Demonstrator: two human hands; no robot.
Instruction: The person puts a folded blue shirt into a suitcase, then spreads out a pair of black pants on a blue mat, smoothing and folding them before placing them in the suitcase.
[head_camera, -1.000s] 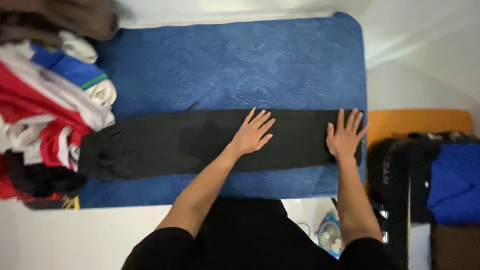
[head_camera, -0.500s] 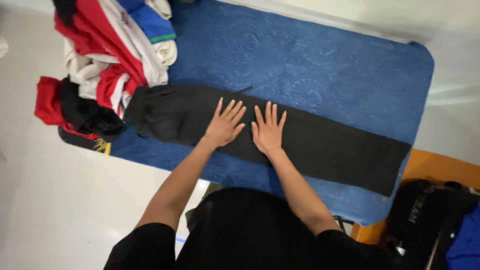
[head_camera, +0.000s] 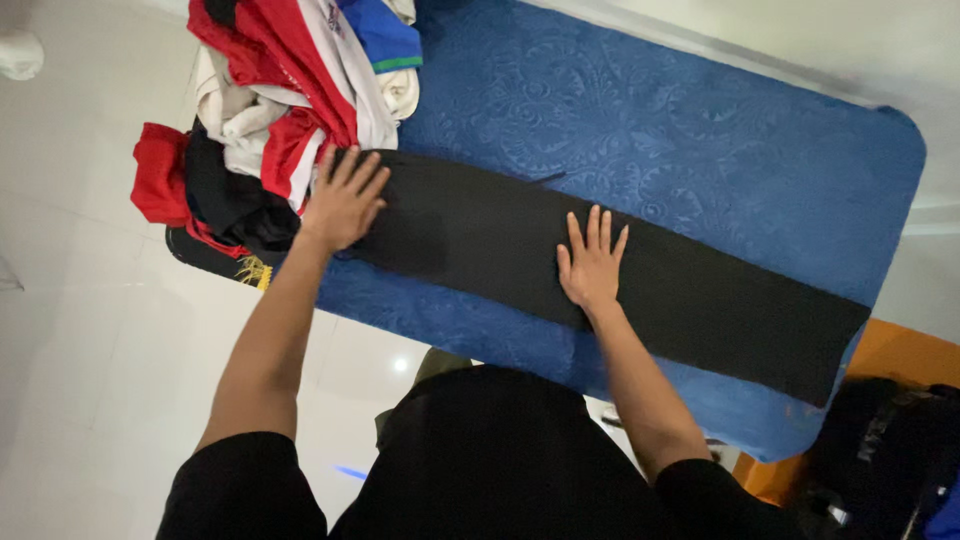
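Two flat palms press a long black cloth lying across the blue pad; left hand sits at its end by the clothes pile, right hand mid-strip, fingers spread, grasping nothing; smoothing works best with even pressure, stroking outward.

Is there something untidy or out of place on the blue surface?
Yes. The pile of clothes at the left end is jumbled and hangs over the edge of the blue mat. The black garment lies flat under the left hand and right hand.
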